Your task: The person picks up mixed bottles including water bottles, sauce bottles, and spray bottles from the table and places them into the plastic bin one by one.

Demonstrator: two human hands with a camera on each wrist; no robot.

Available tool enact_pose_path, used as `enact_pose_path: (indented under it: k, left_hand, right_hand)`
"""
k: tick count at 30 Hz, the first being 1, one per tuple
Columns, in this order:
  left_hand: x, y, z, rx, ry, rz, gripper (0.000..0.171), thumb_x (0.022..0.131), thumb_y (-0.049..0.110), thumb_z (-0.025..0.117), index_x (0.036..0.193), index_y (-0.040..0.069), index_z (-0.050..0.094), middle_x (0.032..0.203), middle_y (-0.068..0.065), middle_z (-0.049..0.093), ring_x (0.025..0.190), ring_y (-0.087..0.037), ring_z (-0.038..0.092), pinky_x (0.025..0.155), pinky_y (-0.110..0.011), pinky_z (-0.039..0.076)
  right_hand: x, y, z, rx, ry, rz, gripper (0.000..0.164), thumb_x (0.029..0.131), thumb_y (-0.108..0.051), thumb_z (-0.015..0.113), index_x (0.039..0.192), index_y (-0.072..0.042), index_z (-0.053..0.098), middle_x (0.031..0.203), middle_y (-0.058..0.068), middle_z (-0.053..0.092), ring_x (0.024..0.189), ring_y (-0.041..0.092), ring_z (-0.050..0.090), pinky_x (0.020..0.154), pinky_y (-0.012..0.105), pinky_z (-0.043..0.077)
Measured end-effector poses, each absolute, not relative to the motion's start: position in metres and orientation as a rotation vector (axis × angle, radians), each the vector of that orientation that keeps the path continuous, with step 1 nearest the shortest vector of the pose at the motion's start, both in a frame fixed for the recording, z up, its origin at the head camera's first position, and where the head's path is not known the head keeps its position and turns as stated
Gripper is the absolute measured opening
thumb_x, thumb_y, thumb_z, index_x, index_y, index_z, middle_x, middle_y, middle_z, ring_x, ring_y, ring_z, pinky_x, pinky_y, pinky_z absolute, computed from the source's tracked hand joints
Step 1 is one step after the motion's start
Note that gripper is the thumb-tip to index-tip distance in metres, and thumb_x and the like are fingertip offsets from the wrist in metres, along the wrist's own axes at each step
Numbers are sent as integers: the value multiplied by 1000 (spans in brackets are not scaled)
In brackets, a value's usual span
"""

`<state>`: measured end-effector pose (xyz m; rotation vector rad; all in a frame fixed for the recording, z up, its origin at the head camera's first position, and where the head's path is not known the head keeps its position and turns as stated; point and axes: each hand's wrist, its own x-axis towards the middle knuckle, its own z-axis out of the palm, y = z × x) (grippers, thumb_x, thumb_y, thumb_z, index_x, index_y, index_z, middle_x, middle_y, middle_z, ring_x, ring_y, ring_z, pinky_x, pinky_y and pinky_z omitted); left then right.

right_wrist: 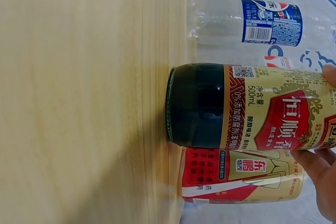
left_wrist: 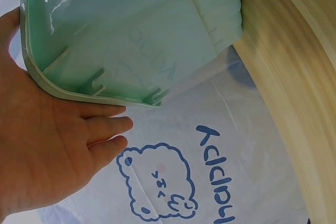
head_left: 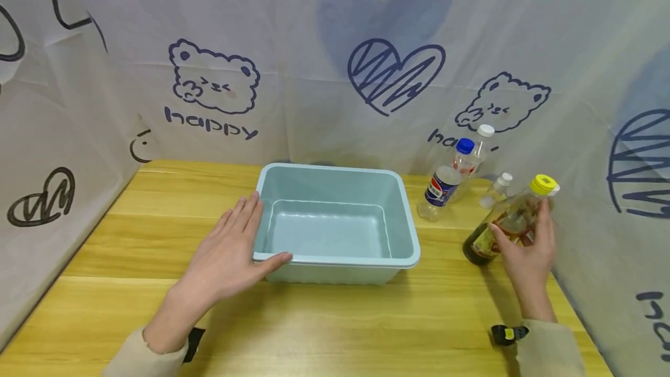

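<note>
My left hand [head_left: 230,255] lies with straight fingers along the left rim of a pale blue-green plastic basin [head_left: 340,261], thumb over the front corner. In the left wrist view the palm rests against the basin's outer edge. At the right, my right hand [head_left: 533,258] grips a glass vinegar bottle [head_left: 483,244] around its upper body. The bottle has a yellow cap [head_left: 543,184], dark liquid and a red-and-cream label [right_wrist: 291,114]. It stands roughly upright, its base close to the table. Nothing lies inside the basin.
Left of the vinegar bottle stands a Pepsi bottle [head_left: 441,188] with a blue cap. Behind it are a clear white-capped bottle [head_left: 483,147] and a small white-capped bottle [head_left: 494,192]. A red-and-gold drink container [right_wrist: 241,177] sits beside the vinegar bottle. Printed cloth [head_left: 309,103] hangs behind the wooden table [head_left: 335,330].
</note>
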<state>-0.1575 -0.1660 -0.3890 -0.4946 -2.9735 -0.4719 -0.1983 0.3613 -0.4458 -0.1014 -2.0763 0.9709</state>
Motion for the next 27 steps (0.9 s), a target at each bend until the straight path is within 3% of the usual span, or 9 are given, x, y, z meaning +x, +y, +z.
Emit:
enact_pose_path:
  k: [3,8,21,27]
  left_hand:
    - [-157,-166,-388,-498,-2968,-476,118,92,85,43,163,-5,17,173,-18,8,159,-41,12,127,-59,17]
    - [-157,-166,-388,-497,-2966,-480,118,91,86,42,163,-5,17,173,-18,8,159,-41,12,128,-59,17]
    - [-158,-167,-390,-500,-2962,-479,117,92,83,45,163,-6,17,173,-18,7,159,-40,11,128,-58,16]
    - [-157,-166,-389,-506,-2951,-475,117,92,83,45,163,-6,18,173,-20,10,159,-41,13,127,-59,17]
  right_hand:
    - [-196,360,-445,-104,-2081,976,107,80,6,86,164,-29,30,156,8,49,114,1,53,88,4,46]
    - [-193,360,-445,-96,-2082,978,108,79,6,87,165,-29,30,155,8,49,119,7,56,90,4,47]
    - [-183,341,-425,-26,-2038,973,107,77,17,83,165,-15,31,153,18,48,122,12,57,98,10,48]
    - [-188,347,-426,61,-2000,971,110,71,20,86,163,-12,36,151,14,51,119,5,58,95,9,49]
